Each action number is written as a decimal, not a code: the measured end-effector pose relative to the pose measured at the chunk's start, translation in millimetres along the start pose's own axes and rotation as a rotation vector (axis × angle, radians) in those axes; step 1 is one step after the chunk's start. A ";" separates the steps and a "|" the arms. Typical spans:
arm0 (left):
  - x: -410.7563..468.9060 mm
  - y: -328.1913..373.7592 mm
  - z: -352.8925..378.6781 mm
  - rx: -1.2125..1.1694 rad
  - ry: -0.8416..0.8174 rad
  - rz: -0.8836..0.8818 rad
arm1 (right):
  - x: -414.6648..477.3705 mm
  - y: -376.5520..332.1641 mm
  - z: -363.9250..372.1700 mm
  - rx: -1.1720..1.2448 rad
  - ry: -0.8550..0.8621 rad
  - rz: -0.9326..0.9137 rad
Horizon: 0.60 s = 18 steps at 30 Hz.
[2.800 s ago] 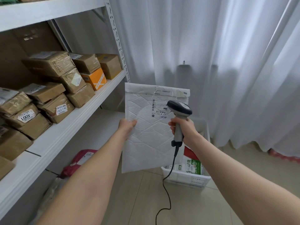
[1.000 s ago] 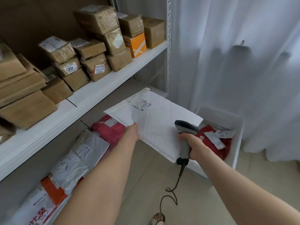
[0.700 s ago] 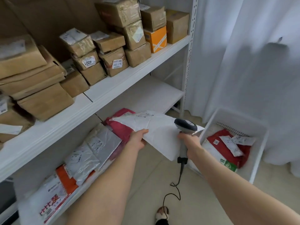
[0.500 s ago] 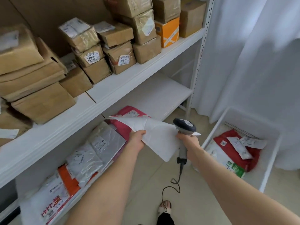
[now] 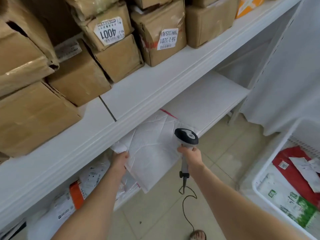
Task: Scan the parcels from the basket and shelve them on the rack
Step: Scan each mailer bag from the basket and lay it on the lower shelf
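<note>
My left hand grips the near left edge of a white padded mailer. The mailer lies flat, its far part reaching onto the bottom shelf of the white rack, over a red parcel whose edge peeks out. The near corner of the mailer hangs past the shelf's front over the floor. My right hand grips the handle of a grey barcode scanner, its black head up, just right of the mailer. At the right stands the white basket, holding a red parcel and a white-and-green one.
Brown cardboard boxes, one labelled 4001, crowd the shelf above, which overhangs the bottom shelf. Plastic mailers, one with orange, fill the bottom shelf's left part. The scanner's cable trails on the tiled floor. A white curtain hangs at the right.
I have bent lower and closer to the rack. My left hand has moved the mailer from in front of me, label scanned, down and forward onto the bottom shelf. The scanner followed beside it.
</note>
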<state>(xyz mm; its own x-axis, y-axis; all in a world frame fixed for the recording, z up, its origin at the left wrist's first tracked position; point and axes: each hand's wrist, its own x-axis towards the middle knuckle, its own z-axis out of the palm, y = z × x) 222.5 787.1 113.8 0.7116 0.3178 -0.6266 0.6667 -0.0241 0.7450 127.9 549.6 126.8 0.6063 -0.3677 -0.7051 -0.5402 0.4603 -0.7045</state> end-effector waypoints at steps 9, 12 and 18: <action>111.4 -35.4 -14.9 0.126 0.163 0.214 | 67.6 60.3 64.5 0.009 -0.063 0.007; 122.8 -51.8 -12.9 0.210 0.170 0.165 | 73.4 70.7 64.5 0.007 -0.062 0.027; 119.6 -45.8 -3.2 0.578 0.252 0.066 | 78.2 66.1 45.9 0.006 0.011 0.062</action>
<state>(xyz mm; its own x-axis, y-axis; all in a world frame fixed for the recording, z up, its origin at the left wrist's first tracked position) 276.4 829.2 5.4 0.7282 0.5097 -0.4582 0.6853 -0.5369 0.4920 166.4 588.3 28.8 0.5652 -0.3474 -0.7482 -0.5729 0.4872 -0.6590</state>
